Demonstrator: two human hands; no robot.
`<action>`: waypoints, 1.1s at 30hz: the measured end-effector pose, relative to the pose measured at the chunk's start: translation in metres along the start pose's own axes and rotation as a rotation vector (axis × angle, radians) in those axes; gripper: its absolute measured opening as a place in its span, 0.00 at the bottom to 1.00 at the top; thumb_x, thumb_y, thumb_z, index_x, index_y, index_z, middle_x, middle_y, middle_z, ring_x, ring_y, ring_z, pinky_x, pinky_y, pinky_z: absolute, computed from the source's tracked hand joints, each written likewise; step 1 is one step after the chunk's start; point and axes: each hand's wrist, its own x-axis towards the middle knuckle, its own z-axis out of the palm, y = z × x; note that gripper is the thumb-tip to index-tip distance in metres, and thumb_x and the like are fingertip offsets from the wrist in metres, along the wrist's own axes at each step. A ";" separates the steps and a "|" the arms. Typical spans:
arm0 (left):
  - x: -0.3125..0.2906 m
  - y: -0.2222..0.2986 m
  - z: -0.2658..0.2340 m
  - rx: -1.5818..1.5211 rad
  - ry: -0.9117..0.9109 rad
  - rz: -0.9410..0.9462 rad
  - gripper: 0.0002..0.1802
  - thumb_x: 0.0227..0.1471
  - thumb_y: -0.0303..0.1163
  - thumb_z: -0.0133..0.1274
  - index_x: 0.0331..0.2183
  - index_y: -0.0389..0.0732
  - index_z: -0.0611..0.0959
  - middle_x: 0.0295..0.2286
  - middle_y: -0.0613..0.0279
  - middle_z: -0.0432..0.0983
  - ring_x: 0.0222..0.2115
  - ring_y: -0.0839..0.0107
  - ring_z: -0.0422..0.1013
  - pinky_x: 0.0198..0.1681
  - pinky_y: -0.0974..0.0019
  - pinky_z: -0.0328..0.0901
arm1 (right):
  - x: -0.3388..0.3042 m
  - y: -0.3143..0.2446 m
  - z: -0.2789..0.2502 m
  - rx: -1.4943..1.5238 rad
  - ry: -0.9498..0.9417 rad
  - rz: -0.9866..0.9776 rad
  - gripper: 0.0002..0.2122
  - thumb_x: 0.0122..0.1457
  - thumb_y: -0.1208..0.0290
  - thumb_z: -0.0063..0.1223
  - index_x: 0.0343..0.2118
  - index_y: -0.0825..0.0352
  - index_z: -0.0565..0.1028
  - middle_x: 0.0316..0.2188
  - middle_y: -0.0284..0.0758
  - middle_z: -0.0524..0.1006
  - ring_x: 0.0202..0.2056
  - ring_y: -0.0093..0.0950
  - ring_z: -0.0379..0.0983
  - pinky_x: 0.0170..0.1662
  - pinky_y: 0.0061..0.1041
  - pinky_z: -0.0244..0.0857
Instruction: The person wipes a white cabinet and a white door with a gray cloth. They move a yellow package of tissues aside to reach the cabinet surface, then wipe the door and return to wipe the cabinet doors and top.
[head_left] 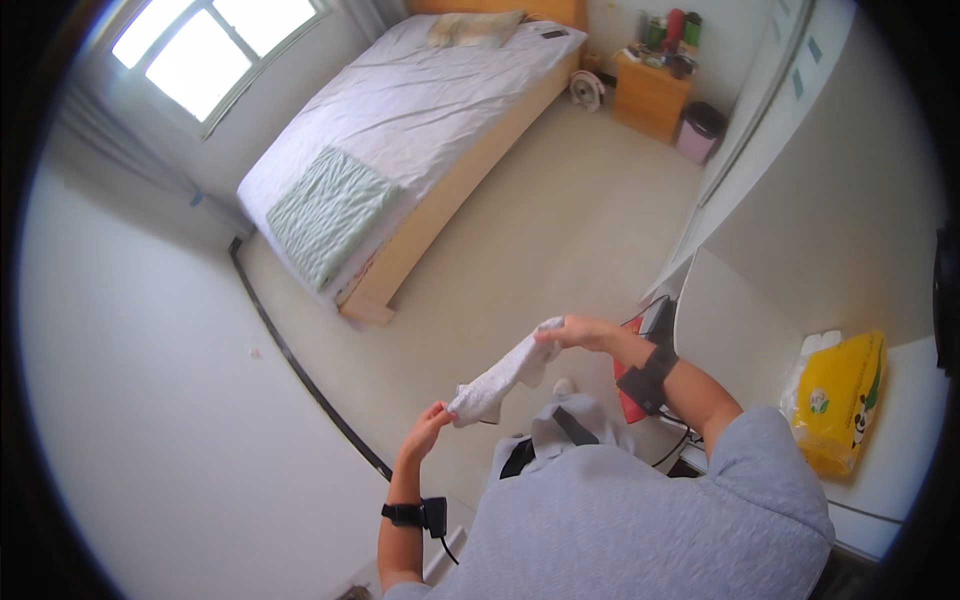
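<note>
A white cloth (pixel 500 382), perhaps a small garment, is stretched in the air between my two hands, in front of my body. My left hand (pixel 428 428) pinches its lower left end. At the upper right end, my right hand (pixel 582 333) grips it with the fingers closed. The cloth slants up to the right, and its lower edge hangs loose in folds. Its exact kind does not show.
A bed (pixel 400 130) with a folded pale green quilt (pixel 330 212) stands ahead. Beyond it are a wooden nightstand (pixel 650 95), a small fan (pixel 586 90) and a pink bin (pixel 700 133). At the right, a yellow package (pixel 840 400) sits on a white shelf. A wall (pixel 180 400) borders the left.
</note>
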 end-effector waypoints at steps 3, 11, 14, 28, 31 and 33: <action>0.048 0.054 0.015 0.000 -0.097 0.082 0.11 0.50 0.31 0.53 0.35 0.42 0.71 0.27 0.72 0.70 0.31 0.82 0.63 0.39 0.77 0.56 | -0.010 0.024 -0.033 -0.367 0.166 -0.090 0.26 0.44 0.52 0.60 0.41 0.68 0.74 0.39 0.38 0.75 0.39 0.31 0.72 0.39 0.30 0.66; 0.201 0.213 0.029 0.462 -0.370 0.157 0.24 0.48 0.25 0.54 0.48 0.39 0.68 0.26 0.67 0.71 0.29 0.80 0.66 0.35 0.76 0.61 | -0.070 0.027 -0.104 -0.028 1.041 0.056 0.35 0.42 0.60 0.64 0.50 0.74 0.61 0.37 0.47 0.72 0.38 0.33 0.71 0.38 0.29 0.65; 0.240 0.269 0.054 0.776 -0.527 0.182 0.22 0.45 0.24 0.56 0.45 0.39 0.71 0.27 0.66 0.71 0.30 0.77 0.67 0.35 0.74 0.62 | -0.100 0.004 -0.112 0.048 1.016 -0.050 0.35 0.44 0.61 0.64 0.53 0.66 0.59 0.39 0.44 0.71 0.41 0.27 0.68 0.42 0.24 0.63; 0.342 0.440 0.359 0.832 -0.884 1.685 0.08 0.39 0.24 0.59 0.27 0.37 0.78 0.30 0.56 0.72 0.30 0.56 0.69 0.34 0.62 0.65 | -0.278 -0.069 -0.076 -0.590 1.867 0.229 0.06 0.52 0.73 0.50 0.32 0.69 0.72 0.40 0.41 0.67 0.44 0.37 0.64 0.47 0.29 0.59; 0.305 0.466 0.402 0.754 -0.970 1.634 0.07 0.39 0.23 0.59 0.26 0.35 0.78 0.34 0.59 0.73 0.31 0.60 0.70 0.36 0.64 0.65 | -0.333 -0.096 -0.062 -0.810 2.164 0.170 0.06 0.49 0.77 0.53 0.31 0.69 0.72 0.43 0.38 0.69 0.46 0.38 0.65 0.48 0.29 0.60; 0.292 0.469 0.412 0.761 -1.067 1.547 0.07 0.39 0.22 0.59 0.26 0.35 0.78 0.35 0.60 0.74 0.31 0.61 0.70 0.36 0.65 0.65 | -0.348 -0.101 -0.049 -0.741 2.204 0.143 0.07 0.48 0.79 0.52 0.32 0.69 0.72 0.43 0.37 0.70 0.46 0.38 0.65 0.48 0.29 0.60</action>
